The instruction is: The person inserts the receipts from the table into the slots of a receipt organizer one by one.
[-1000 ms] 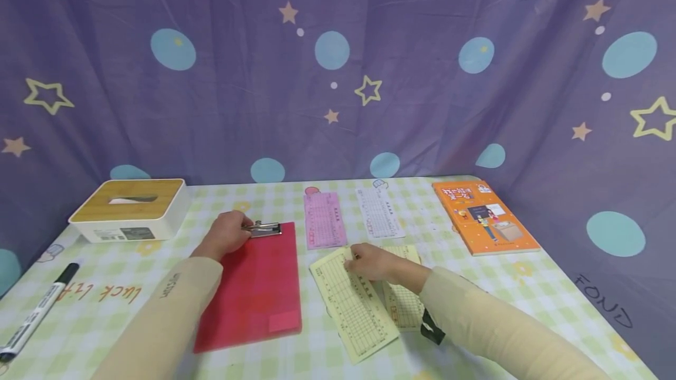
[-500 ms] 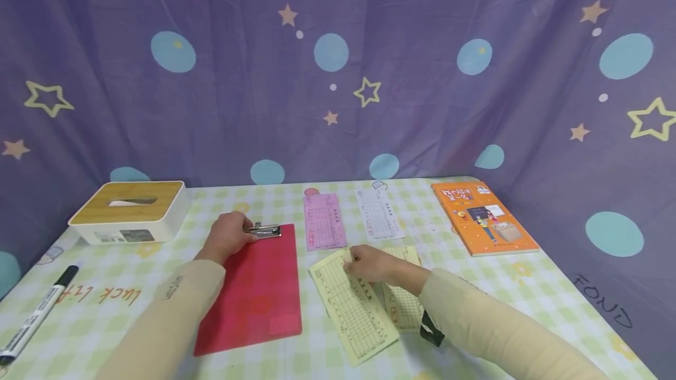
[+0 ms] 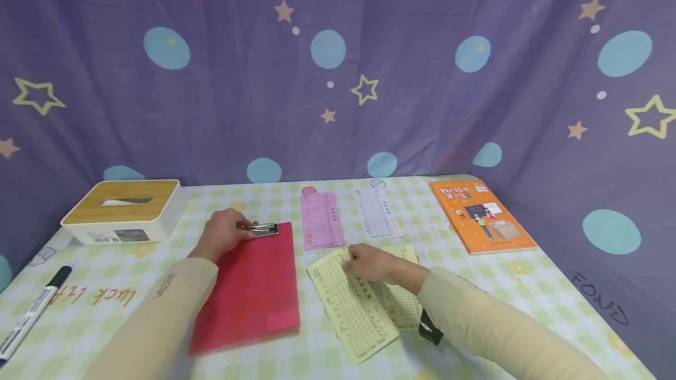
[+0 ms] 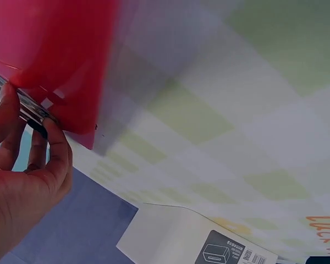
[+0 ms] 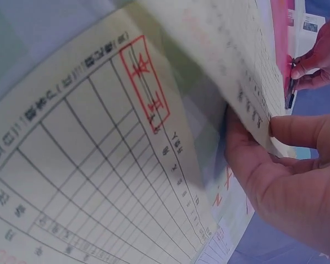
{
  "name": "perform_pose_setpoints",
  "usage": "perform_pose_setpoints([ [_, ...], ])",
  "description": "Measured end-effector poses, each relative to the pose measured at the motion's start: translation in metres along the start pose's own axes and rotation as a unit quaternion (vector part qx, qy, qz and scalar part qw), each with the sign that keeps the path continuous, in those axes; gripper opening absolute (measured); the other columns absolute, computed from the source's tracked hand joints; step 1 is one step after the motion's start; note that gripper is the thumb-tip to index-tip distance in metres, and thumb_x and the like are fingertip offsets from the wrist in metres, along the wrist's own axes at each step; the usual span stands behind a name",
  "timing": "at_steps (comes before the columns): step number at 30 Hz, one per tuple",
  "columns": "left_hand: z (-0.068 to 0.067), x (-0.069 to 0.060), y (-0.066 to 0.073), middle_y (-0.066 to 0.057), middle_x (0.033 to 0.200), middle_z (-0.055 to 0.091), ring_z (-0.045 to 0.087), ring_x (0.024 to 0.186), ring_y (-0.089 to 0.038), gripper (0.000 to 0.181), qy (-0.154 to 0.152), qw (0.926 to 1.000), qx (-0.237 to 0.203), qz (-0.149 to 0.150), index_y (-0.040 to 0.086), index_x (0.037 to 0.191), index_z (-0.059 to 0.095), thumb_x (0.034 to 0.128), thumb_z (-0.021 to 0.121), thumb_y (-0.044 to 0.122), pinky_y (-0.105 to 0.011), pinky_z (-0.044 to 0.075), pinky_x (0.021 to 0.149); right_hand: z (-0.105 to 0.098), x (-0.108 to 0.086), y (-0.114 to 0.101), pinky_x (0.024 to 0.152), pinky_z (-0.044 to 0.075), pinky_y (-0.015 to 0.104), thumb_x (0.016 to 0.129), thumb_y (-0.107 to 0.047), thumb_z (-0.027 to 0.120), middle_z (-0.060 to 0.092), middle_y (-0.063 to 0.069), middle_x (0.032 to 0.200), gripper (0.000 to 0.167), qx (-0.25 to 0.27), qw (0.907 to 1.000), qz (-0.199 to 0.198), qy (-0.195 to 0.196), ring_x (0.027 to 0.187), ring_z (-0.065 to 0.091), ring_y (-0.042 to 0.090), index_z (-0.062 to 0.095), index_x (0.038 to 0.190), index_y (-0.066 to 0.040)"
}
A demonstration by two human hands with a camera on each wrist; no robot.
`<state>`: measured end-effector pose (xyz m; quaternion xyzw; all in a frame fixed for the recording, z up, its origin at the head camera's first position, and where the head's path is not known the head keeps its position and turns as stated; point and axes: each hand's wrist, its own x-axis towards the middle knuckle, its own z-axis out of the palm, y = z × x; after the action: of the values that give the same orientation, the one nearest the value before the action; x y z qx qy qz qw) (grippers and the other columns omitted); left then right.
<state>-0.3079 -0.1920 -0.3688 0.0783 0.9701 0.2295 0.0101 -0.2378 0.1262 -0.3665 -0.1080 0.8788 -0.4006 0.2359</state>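
A red clipboard (image 3: 253,292) lies left of centre in the head view. At its top my left hand (image 3: 219,233) pinches the metal clip (image 3: 262,229); the left wrist view shows thumb and fingers on either side of the clip (image 4: 27,102). My right hand (image 3: 376,264) holds a pale yellow printed form (image 3: 351,309) by its top edge, between thumb and fingers. In the right wrist view this form (image 5: 231,49) is lifted and tilted. Under the right forearm lies a second yellow form (image 3: 404,304), partly covered.
Behind the forms lie a pink slip (image 3: 321,220) and a white slip (image 3: 378,213). An orange book (image 3: 483,216) is at the right. To the left are a tissue box (image 3: 124,210) and a marker (image 3: 34,315). A purple curtain (image 3: 412,122) hangs behind the table.
The scene has shifted slightly leftward in the head view. Both hands keep hold of the same things, with barely any movement.
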Motion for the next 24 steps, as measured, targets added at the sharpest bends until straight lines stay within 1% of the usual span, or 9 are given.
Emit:
perform_pose_setpoints([
  [2,0.0,-0.001,0.0,-0.024,0.098,0.071,0.063,0.09,-0.037,0.024,0.0,1.0,-0.002,-0.005,-0.01,0.104,0.074,0.0853,0.08,0.005,-0.052,0.051,0.089,0.0,0.0,0.0,0.085,0.052,0.045,0.105,-0.013,0.053,0.06,0.023,0.119,0.03,0.002,1.0,-0.001,0.0,0.1,0.061,0.031,0.054,0.126,0.01],
  [5,0.0,-0.001,0.001,-0.023,0.095,0.071,0.063,0.088,-0.035,0.024,0.002,1.0,-0.001,-0.008,-0.01,0.103,0.074,0.0846,0.081,0.005,-0.051,0.051,0.087,-0.001,-0.001,0.0,0.107,0.042,0.056,0.105,-0.015,0.054,0.045,0.029,0.15,0.051,0.01,0.9999,-0.003,0.008,0.135,0.048,0.041,0.042,0.148,0.009],
  [6,0.0,-0.001,0.002,-0.023,0.095,0.071,0.064,0.088,-0.035,0.025,0.002,1.0,-0.001,-0.01,-0.01,0.103,0.074,0.0845,0.081,0.005,-0.051,0.051,0.087,-0.001,-0.001,0.001,0.107,0.043,0.056,0.105,-0.016,0.055,0.044,0.029,0.15,0.052,0.009,0.9999,-0.002,0.013,0.134,0.049,0.041,0.041,0.149,0.008],
  [10,0.002,0.0,0.002,-0.023,0.097,0.072,0.064,0.09,-0.037,0.026,0.002,0.9999,-0.001,-0.017,-0.01,0.103,0.074,0.084,0.081,0.005,-0.051,0.051,0.088,-0.007,0.0,0.001,0.093,0.053,0.047,0.103,-0.018,0.06,0.059,0.025,0.136,0.048,0.005,0.9992,-0.002,0.04,0.1,0.066,0.027,0.051,0.144,0.006],
  [12,0.002,0.001,0.001,-0.024,0.099,0.072,0.064,0.093,-0.038,0.027,0.002,0.9998,-0.003,-0.018,-0.011,0.103,0.074,0.0839,0.082,0.006,-0.051,0.051,0.089,-0.012,0.001,0.0,0.076,0.055,0.037,0.103,-0.017,0.062,0.071,0.014,0.108,0.03,0.011,0.9989,-0.014,0.043,0.074,0.061,0.017,0.066,0.125,0.001],
  [14,0.002,0.001,0.0,-0.024,0.099,0.072,0.064,0.094,-0.039,0.027,0.004,0.9998,-0.002,-0.018,-0.011,0.103,0.074,0.0833,0.082,0.006,-0.052,0.051,0.089,-0.017,0.002,-0.001,0.063,0.049,0.03,0.102,-0.017,0.063,0.064,0.003,0.074,0.017,0.023,0.9984,-0.034,0.039,0.06,0.051,0.011,0.069,0.094,-0.004],
  [17,0.001,0.0,0.0,-0.024,0.1,0.072,0.064,0.096,-0.041,0.028,0.006,0.9998,-0.001,-0.018,-0.011,0.103,0.074,0.0827,0.082,0.006,-0.052,0.05,0.091,-0.025,0.003,-0.007,0.055,0.032,0.027,0.102,-0.018,0.063,0.036,-0.004,0.054,0.037,0.04,0.9971,-0.061,0.019,0.051,0.03,0.011,0.051,0.067,-0.011],
  [20,0.001,0.0,0.001,-0.024,0.098,0.072,0.064,0.095,-0.041,0.028,0.006,0.9999,-0.003,-0.013,-0.011,0.102,0.074,0.0822,0.083,0.006,-0.052,0.05,0.09,-0.031,0.003,-0.015,0.058,0.033,0.028,0.102,-0.019,0.063,0.039,-0.003,0.056,0.036,0.048,0.9957,-0.079,-0.003,0.053,0.031,0.012,0.053,0.068,-0.009],
  [24,0.003,0.0,0.002,-0.022,0.094,0.072,0.064,0.089,-0.038,0.029,0.007,0.9999,-0.01,-0.006,-0.012,0.101,0.073,0.0815,0.083,0.007,-0.05,0.051,0.088,-0.036,0.006,-0.027,0.07,0.044,0.029,0.104,-0.018,0.058,0.062,0.0,0.08,0.021,0.033,0.9941,-0.099,-0.03,0.072,0.051,0.012,0.071,0.101,-0.002],
])
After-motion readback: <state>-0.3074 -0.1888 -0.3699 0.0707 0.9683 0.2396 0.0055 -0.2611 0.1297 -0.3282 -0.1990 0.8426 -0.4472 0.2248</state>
